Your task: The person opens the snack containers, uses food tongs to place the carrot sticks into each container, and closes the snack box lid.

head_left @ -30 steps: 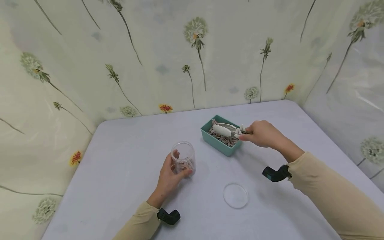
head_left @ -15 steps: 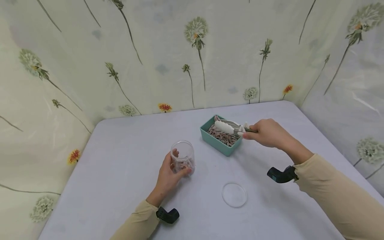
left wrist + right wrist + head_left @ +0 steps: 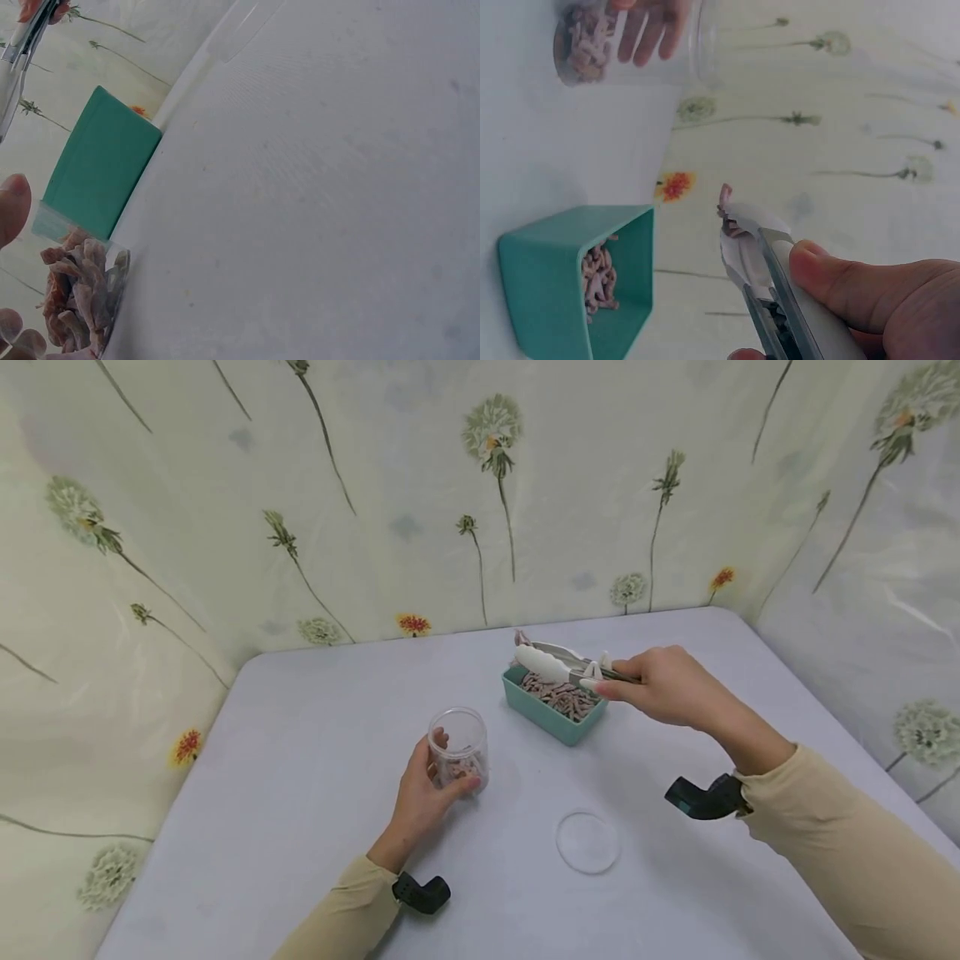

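My left hand (image 3: 426, 789) is wrapped around a clear plastic jar (image 3: 459, 745) that stands upright and uncapped on the table. Brownish-pink, stick-like pieces (image 3: 79, 292) fill its lower part. My right hand (image 3: 667, 687) grips a pair of tongs (image 3: 555, 667) with white tips, held above a teal rectangular box (image 3: 543, 720). Between the tong tips is a small clump of pieces (image 3: 725, 202), as the right wrist view shows. More of the same pieces (image 3: 566, 697) lie in the box. What kind they are I cannot tell.
A clear round lid (image 3: 587, 842) lies on the white-covered table (image 3: 300, 827) in front of the box, to the right of the jar. A flower-patterned curtain (image 3: 360, 527) rises behind the table's far edge.
The tongs have risen out of the teal box and moved slightly left, with a clump of pieces at their tips. My left hand and the jar have stayed in place.
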`<state>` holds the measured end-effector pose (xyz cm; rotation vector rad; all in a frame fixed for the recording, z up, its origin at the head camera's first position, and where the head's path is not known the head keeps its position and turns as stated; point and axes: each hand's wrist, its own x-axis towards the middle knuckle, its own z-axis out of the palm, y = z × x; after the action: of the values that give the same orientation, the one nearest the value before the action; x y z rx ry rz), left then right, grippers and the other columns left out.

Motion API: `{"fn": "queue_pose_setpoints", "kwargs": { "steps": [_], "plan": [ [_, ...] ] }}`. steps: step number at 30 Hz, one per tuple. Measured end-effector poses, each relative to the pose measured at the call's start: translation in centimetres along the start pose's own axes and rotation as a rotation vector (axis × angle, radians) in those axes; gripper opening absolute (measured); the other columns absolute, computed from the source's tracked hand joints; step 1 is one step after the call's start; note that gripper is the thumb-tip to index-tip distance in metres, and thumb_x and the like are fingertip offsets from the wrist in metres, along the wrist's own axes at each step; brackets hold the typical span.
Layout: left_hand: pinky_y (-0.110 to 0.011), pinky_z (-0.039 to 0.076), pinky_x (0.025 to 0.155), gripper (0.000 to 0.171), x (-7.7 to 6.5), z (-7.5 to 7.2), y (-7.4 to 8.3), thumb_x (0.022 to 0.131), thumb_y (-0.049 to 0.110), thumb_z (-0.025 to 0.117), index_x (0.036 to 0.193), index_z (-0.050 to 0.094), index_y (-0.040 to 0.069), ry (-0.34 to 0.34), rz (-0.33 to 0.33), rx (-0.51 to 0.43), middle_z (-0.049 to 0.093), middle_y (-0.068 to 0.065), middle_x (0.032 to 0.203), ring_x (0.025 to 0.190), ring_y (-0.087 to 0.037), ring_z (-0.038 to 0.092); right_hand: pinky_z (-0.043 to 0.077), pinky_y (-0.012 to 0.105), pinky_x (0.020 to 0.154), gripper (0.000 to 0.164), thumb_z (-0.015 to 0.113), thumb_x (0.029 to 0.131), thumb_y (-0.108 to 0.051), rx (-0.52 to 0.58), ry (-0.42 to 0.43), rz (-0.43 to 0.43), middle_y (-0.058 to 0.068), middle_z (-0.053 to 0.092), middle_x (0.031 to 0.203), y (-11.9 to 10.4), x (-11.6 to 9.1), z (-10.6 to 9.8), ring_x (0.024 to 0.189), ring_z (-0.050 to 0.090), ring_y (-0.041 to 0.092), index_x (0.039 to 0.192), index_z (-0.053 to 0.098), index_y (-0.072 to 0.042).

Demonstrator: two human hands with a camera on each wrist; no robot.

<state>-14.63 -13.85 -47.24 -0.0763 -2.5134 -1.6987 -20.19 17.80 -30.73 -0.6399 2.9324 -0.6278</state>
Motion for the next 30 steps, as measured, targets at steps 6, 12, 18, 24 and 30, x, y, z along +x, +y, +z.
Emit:
{"fn": "queue_pose_setpoints", "kwargs": {
  "steps": [6,12,18,24,30],
  "plan": [
    [-0.055,0.037,0.118,0.086,0.4,0.0,0.0,0.081,0.023,0.082,0.15,0.033,0.01,0.001,0.013,0.0,0.045,-0.012,0.152,0.143,-0.033,0.04,0.022,0.022,0.046,0.037,0.065,0.094,-0.036,0.068,-0.02,-0.048,-0.009,0.04,0.056,-1.9,-0.4,-0.1,0.051,0.025,0.008,0.117,0.072,-0.008],
    [-0.055,0.038,0.118,0.086,0.5,-0.1,-0.1,0.08,0.023,0.083,0.149,0.034,0.009,0.003,0.016,-0.01,0.046,-0.012,0.151,0.142,-0.033,0.041,0.02,0.02,0.045,0.028,0.067,0.093,-0.035,0.101,-0.032,-0.101,-0.01,0.037,0.054,-3.2,-0.6,0.4,0.049,0.025,0.006,0.106,0.076,-0.011],
    [-0.054,0.037,0.118,0.086,0.2,-0.1,-0.2,0.08,0.023,0.083,0.149,0.034,0.008,-0.004,0.0,-0.011,0.046,-0.012,0.151,0.143,-0.034,0.04,0.02,0.02,0.043,0.039,0.068,0.093,-0.035,0.125,-0.05,-0.163,0.004,0.064,0.063,-4.2,-1.0,1.4,0.045,0.02,0.005,0.118,0.072,-0.006],
    [-0.053,0.036,0.119,0.088,0.1,-0.2,-0.2,0.079,0.025,0.083,0.15,0.033,0.012,-0.012,-0.023,-0.01,0.044,-0.009,0.152,0.144,-0.031,0.039,0.025,0.019,0.044,0.033,0.07,0.091,-0.036,0.099,-0.065,-0.228,-0.001,0.061,0.068,-5.3,-1.1,1.9,0.049,0.031,0.005,0.112,0.075,-0.011],
    [-0.054,0.036,0.119,0.088,0.1,-0.2,-0.3,0.08,0.025,0.083,0.151,0.032,0.012,-0.02,-0.024,-0.008,0.045,-0.01,0.151,0.143,-0.032,0.041,0.031,0.019,0.046,0.031,0.073,0.088,-0.035,0.077,-0.088,-0.242,-0.003,0.069,0.083,-5.8,-1.0,2.2,0.063,0.047,0.008,0.109,0.076,-0.012]
  ]
}}
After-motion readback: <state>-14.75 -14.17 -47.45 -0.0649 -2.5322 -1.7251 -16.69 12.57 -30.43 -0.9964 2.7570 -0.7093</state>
